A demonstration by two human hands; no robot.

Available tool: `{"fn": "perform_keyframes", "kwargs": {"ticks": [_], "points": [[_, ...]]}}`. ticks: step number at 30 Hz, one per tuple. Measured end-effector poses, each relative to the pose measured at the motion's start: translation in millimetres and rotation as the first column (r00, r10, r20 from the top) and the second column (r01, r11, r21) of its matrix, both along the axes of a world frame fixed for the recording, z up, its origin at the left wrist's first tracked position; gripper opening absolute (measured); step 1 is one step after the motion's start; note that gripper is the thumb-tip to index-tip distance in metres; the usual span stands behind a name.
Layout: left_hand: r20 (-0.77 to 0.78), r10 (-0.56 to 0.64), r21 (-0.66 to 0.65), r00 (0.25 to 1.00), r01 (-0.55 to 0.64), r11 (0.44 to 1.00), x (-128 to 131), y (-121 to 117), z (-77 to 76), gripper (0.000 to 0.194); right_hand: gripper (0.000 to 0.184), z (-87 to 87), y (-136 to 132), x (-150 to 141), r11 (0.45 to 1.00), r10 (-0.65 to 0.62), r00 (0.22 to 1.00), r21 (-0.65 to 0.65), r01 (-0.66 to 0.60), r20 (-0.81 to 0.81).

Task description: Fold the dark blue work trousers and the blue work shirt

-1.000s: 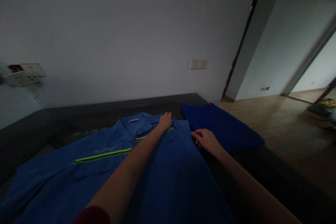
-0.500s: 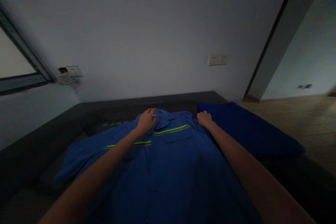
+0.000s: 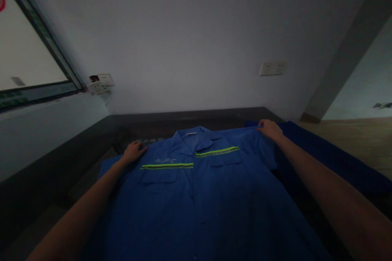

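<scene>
A blue work shirt (image 3: pixel 196 195) with neon yellow-green chest stripes lies face up and spread flat on a dark table (image 3: pixel 190 116), collar towards the wall. My left hand (image 3: pixel 134 151) rests on the shirt's left shoulder with its fingers stretched out flat. My right hand (image 3: pixel 269 129) is at the shirt's right shoulder, its fingers curled over the fabric edge there. Both of my forearms reach out along the shirt's two sides.
A darker blue garment (image 3: pixel 324 159) lies on the table's right part, beside the shirt. A white wall with a double socket (image 3: pixel 272 68) stands behind, more sockets (image 3: pixel 101 83) at the left near a window (image 3: pixel 27 61). Wooden floor (image 3: pixel 361 138) lies to the right.
My hands have moved apart from near the collar out to the two shoulders. The shirt now lies wider and flatter, and the view has swung left.
</scene>
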State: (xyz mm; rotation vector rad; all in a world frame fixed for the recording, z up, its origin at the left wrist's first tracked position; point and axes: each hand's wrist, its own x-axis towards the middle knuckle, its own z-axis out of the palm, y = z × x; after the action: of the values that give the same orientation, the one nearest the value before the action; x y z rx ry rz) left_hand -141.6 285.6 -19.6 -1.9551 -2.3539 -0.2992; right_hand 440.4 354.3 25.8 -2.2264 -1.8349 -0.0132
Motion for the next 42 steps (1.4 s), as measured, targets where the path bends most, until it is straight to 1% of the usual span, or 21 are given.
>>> {"fn": "perform_keyframes", "kwargs": {"ticks": [3,5,7,10,13,16,20,24,27,29,31,32,33,35,36,38,40,42], "points": [[-0.007,-0.05,-0.027,0.999,0.05,0.998,-3,18,-14.6,0.019,0.019,-2.4,-3,6,1.0,-0.008,0.999,0.001,0.008,0.045],[-0.015,-0.076,-0.033,0.997,0.075,0.997,-4,29,-22.3,0.018,0.018,-6.9,-3,8,1.0,-0.009,0.997,0.002,0.009,0.07],[-0.031,-0.081,-0.029,0.996,0.081,0.996,-5,38,-27.9,0.02,0.018,-12.0,-1,7,1.0,-0.026,0.996,0.01,0.026,0.085],[-0.069,-0.077,-0.011,0.995,0.077,0.997,-6,51,-32.0,0.022,0.019,-17.9,4,4,0.999,-0.05,0.994,0.024,0.048,0.096],[-0.104,-0.083,0.005,0.991,0.084,0.996,-4,63,-31.7,0.021,0.018,-19.4,9,3,0.998,-0.064,0.991,0.034,0.061,0.114],[-0.128,-0.094,0.016,0.987,0.097,0.995,2,73,-29.2,0.021,0.018,-16.6,13,3,0.996,-0.088,0.987,0.041,0.083,0.134],[-0.15,-0.09,0.037,0.985,0.097,0.995,8,78,-27.0,0.022,0.021,-11.8,18,1,0.991,-0.116,0.983,0.077,0.106,0.14],[-0.158,-0.041,0.069,0.987,0.053,0.996,13,75,-27.1,0.024,0.023,-16.3,18,-3,0.988,-0.137,0.979,0.091,0.124,0.154],[-0.153,0.01,0.099,0.988,0.006,0.995,19,68,-22.9,0.026,0.023,-22.0,11,-9,0.996,-0.083,0.967,0.06,0.071,0.241],[-0.128,0.018,0.14,0.992,0.0,0.99,29,61,-15.7,0.029,0.025,-21.2,4,-18,0.995,-0.048,0.952,0.101,0.018,0.303],[-0.048,-0.045,0.173,0.998,0.053,0.983,46,52,-6.3,0.034,0.026,-15.3,-5,-36,0.983,0.011,0.951,0.171,-0.067,0.309],[0.003,-0.099,0.178,0.995,0.097,0.979,58,47,-1.8,0.034,0.026,-11.2,-11,-49,0.974,0.074,0.956,0.186,-0.131,0.284],[0.057,-0.161,0.168,0.985,0.15,0.974,71,42,1.8,0.033,0.024,-7.0,-17,-66,0.963,0.157,0.958,0.177,-0.202,0.24],[0.123,-0.266,0.127,0.956,0.25,0.96,100,32,5.1,0.025,0.022,-1.3,-32,-105,0.929,0.347,0.934,0.107,-0.355,0.09],[0.144,-0.311,0.109,0.939,0.298,0.948,115,27,4.5,0.022,0.022,-0.8,-41,-127,0.907,0.416,0.91,0.075,-0.415,0.008],[0.186,-0.383,0.089,0.905,0.373,0.924,143,19,-0.9,0.019,0.022,-5.2,-58,-170,0.854,0.52,0.845,0.055,-0.517,-0.126],[0.227,-0.415,0.091,0.881,0.405,0.91,165,11,-9.7,0.02,0.024,-15.6,-72,-207,0.831,0.554,0.816,0.062,-0.552,-0.162],[0.254,-0.414,0.103,0.874,0.401,0.91,179,4,-19.2,0.021,0.027,-28.9,-80,-233,0.827,0.56,0.805,0.07,-0.558,-0.193]]}}
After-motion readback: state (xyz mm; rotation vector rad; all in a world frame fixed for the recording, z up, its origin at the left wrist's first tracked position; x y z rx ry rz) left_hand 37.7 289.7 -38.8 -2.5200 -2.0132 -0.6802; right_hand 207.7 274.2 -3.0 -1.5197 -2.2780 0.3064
